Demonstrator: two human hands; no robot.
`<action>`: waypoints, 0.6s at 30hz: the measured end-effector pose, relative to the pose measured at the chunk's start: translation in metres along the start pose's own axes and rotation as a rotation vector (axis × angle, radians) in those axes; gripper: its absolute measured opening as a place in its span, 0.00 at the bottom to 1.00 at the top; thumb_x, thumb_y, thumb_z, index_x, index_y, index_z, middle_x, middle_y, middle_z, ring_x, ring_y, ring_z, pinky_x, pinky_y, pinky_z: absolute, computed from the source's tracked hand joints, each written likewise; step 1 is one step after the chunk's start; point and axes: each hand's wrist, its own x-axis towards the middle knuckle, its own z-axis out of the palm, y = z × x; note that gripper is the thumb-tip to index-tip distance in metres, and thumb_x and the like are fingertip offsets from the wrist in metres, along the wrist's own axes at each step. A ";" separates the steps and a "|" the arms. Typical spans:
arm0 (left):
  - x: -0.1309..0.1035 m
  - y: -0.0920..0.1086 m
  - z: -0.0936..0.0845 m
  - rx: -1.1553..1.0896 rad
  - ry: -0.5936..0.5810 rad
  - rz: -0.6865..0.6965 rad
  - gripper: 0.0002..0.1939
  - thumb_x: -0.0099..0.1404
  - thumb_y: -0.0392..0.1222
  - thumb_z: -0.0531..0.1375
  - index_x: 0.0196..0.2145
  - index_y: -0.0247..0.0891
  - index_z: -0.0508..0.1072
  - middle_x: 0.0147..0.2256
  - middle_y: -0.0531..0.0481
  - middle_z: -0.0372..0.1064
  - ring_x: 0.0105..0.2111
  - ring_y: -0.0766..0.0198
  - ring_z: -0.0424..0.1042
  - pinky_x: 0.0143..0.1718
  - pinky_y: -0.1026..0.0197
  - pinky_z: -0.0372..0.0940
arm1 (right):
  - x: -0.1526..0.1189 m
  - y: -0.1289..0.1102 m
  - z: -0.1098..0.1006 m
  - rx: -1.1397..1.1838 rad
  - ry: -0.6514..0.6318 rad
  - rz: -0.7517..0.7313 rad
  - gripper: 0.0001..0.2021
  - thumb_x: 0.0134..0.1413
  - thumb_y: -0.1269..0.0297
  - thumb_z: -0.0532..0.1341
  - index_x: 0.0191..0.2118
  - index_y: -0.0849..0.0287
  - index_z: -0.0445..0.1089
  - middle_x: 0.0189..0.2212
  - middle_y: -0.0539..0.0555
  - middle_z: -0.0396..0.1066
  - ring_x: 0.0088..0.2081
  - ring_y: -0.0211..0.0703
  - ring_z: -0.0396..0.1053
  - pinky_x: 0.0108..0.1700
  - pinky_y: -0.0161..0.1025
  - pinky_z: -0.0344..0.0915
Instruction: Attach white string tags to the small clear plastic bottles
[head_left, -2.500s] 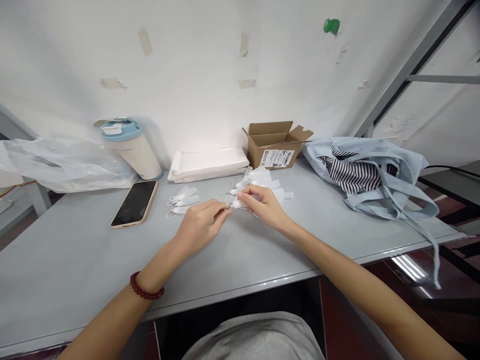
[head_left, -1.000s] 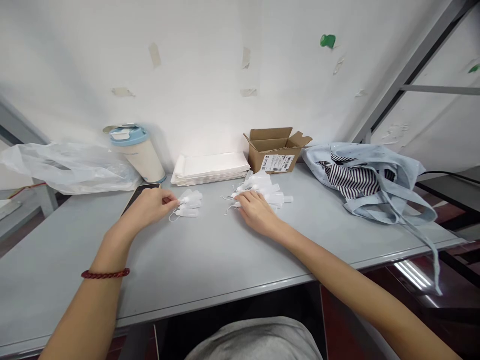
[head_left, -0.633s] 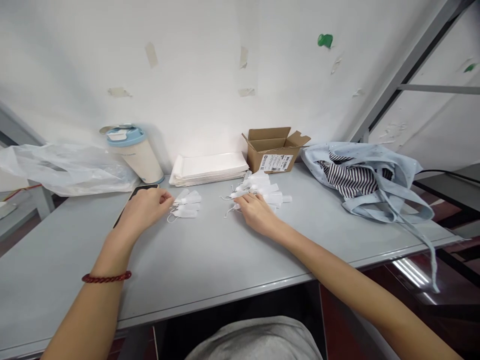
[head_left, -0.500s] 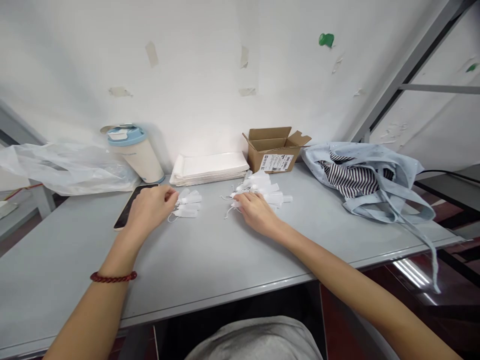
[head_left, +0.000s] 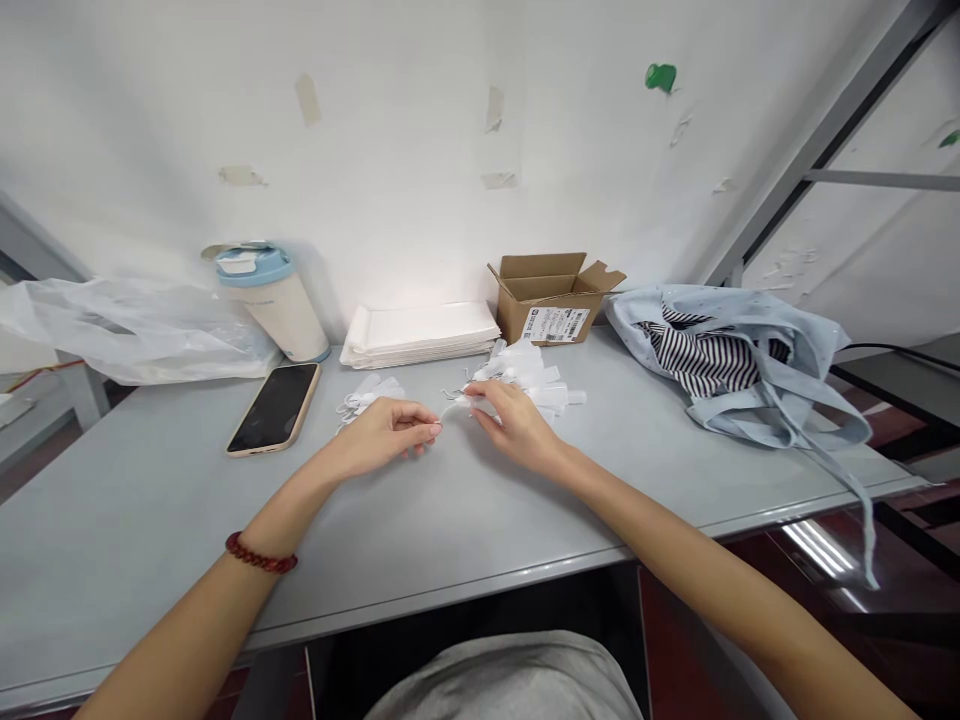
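White plastic, small bottle (head_left: 464, 401): held above the grey table (head_left: 450, 520), in front of the larger pile, and partly hidden by fingers. It is clamped between the thumb and fingertips of the right hand (head_left: 521, 428). Thin white string (head_left: 451, 405): stretched in a slight curve from the bottle's tip towards the left hand (head_left: 381, 437), by whose thumb and forefinger, pressed together, its far end is pinched.

Pile of white bottles (head_left: 531, 364): spread just behind and beyond the right hand, by which it is partly covered. Smaller group of white bottles (head_left: 375, 387): laid behind the left hand, partly hidden by it. Red beaded bracelet (head_left: 261, 556): worn on the left wrist.

Phone (head_left: 274, 408): laid flat, dark screen up, to the left of the smaller group. Stack of white sheets (head_left: 421, 332): placed near the wall (head_left: 390, 110), between cup and box. Cardboard box (head_left: 551, 295): opened at the top, marked with a printed label (head_left: 555, 325). Cream cup (head_left: 285, 318): topped with a blue lid (head_left: 255, 267). Clear plastic bag (head_left: 150, 335): crumpled beside the cup. Light blue cloth bag (head_left: 806, 325): set at the right, its striped lining (head_left: 701, 358) exposed. Pieces of tape (head_left: 307, 100): stuck to the wall.
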 end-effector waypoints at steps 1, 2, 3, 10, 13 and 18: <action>0.000 0.000 0.000 -0.013 0.003 0.005 0.14 0.59 0.51 0.59 0.31 0.37 0.73 0.27 0.52 0.70 0.26 0.66 0.67 0.28 0.63 0.62 | 0.000 0.000 0.000 0.000 0.001 -0.005 0.10 0.58 0.73 0.54 0.46 0.60 0.63 0.41 0.60 0.73 0.43 0.50 0.70 0.45 0.47 0.65; 0.000 0.000 0.001 -0.023 0.011 0.007 0.14 0.59 0.51 0.59 0.30 0.37 0.73 0.27 0.52 0.70 0.25 0.66 0.67 0.28 0.63 0.62 | 0.000 0.000 0.000 0.001 0.002 -0.010 0.10 0.58 0.73 0.54 0.46 0.60 0.63 0.40 0.60 0.73 0.43 0.50 0.71 0.44 0.47 0.66; 0.001 0.001 0.000 -0.029 0.026 0.007 0.14 0.59 0.51 0.59 0.30 0.37 0.73 0.27 0.52 0.70 0.25 0.67 0.66 0.28 0.64 0.62 | 0.000 0.000 0.000 0.003 0.003 -0.014 0.09 0.59 0.72 0.54 0.45 0.60 0.63 0.40 0.60 0.73 0.42 0.50 0.71 0.44 0.47 0.66; 0.001 0.001 -0.001 0.058 0.149 0.066 0.18 0.61 0.55 0.56 0.31 0.35 0.73 0.27 0.49 0.70 0.24 0.65 0.67 0.26 0.63 0.61 | -0.001 -0.010 -0.005 0.117 -0.013 -0.003 0.11 0.61 0.68 0.53 0.49 0.60 0.59 0.43 0.62 0.71 0.46 0.48 0.70 0.45 0.46 0.67; 0.001 -0.001 0.001 0.081 0.142 0.108 0.19 0.62 0.56 0.55 0.32 0.35 0.73 0.27 0.49 0.70 0.24 0.65 0.68 0.27 0.63 0.62 | -0.001 -0.014 -0.008 0.158 -0.048 0.035 0.12 0.62 0.68 0.52 0.51 0.60 0.58 0.42 0.62 0.71 0.45 0.48 0.71 0.42 0.44 0.67; 0.002 -0.004 0.005 0.117 0.122 0.178 0.19 0.63 0.55 0.54 0.34 0.37 0.74 0.27 0.51 0.69 0.24 0.65 0.68 0.28 0.63 0.63 | -0.001 -0.017 -0.011 0.179 -0.074 0.062 0.13 0.61 0.68 0.51 0.51 0.61 0.58 0.38 0.59 0.72 0.38 0.45 0.70 0.38 0.41 0.65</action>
